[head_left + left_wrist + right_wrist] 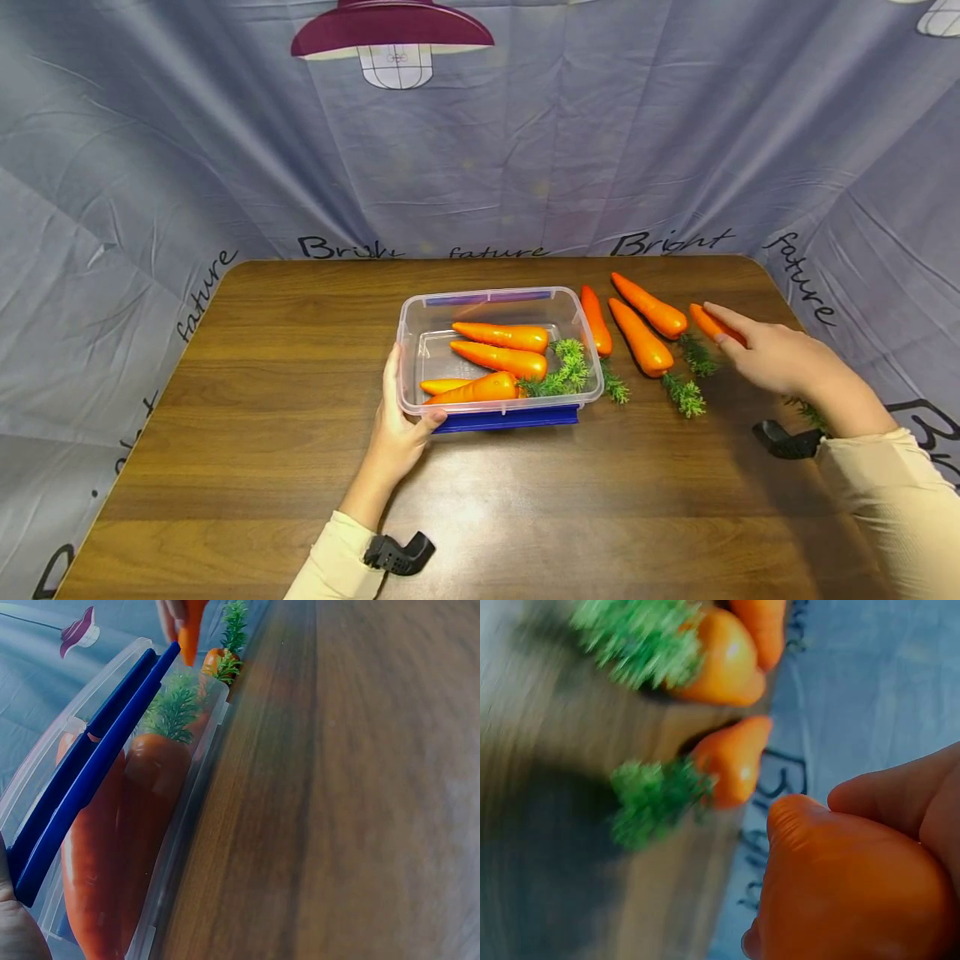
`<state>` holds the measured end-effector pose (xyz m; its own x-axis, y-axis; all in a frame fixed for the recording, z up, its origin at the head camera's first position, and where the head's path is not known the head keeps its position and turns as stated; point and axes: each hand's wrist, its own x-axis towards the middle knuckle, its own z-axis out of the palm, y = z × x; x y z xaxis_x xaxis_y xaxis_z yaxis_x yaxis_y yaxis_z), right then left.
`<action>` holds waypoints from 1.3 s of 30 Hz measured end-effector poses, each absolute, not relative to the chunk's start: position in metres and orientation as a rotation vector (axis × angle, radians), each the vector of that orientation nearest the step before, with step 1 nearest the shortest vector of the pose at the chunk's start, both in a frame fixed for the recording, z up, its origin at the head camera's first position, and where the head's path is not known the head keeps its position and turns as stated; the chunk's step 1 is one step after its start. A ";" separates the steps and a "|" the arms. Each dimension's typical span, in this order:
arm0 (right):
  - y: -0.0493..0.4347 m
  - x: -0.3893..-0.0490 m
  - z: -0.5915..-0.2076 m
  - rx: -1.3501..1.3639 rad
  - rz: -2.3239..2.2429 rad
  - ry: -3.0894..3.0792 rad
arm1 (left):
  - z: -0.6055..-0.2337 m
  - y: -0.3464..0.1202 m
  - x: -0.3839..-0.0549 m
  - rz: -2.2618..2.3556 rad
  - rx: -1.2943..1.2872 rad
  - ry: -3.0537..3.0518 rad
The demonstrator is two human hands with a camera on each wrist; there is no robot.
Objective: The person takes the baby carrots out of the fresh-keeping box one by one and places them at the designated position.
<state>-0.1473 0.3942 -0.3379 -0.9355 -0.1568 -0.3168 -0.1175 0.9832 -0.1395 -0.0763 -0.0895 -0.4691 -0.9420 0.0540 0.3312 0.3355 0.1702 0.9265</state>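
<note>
A clear plastic container (408,321) with a blue front clasp (506,419) is in the middle of the head view. My left hand (397,433) grips its left end, thumb over the front corner of the rim. Several orange carrots (498,358) with green tops (567,371) lie inside, their tips pointing left. To the right, my right hand (780,358) holds another carrot (855,885) between thumb and fingers, above the table. Its leafy top (808,414) shows past the wrist in the head view.
Three carrots lie on the wooden table (300,400) between the container and my right hand: one carrot (596,321) close by the container's right wall, another carrot (640,337) beside it, and a carrot (648,306) farther back. A grey-blue curtain (487,167) stands around the table edges.
</note>
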 end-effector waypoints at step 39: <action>0.421 -0.215 -0.392 -0.257 -0.355 2.630 | -0.462 -0.088 -0.075 -1.836 -0.337 -2.262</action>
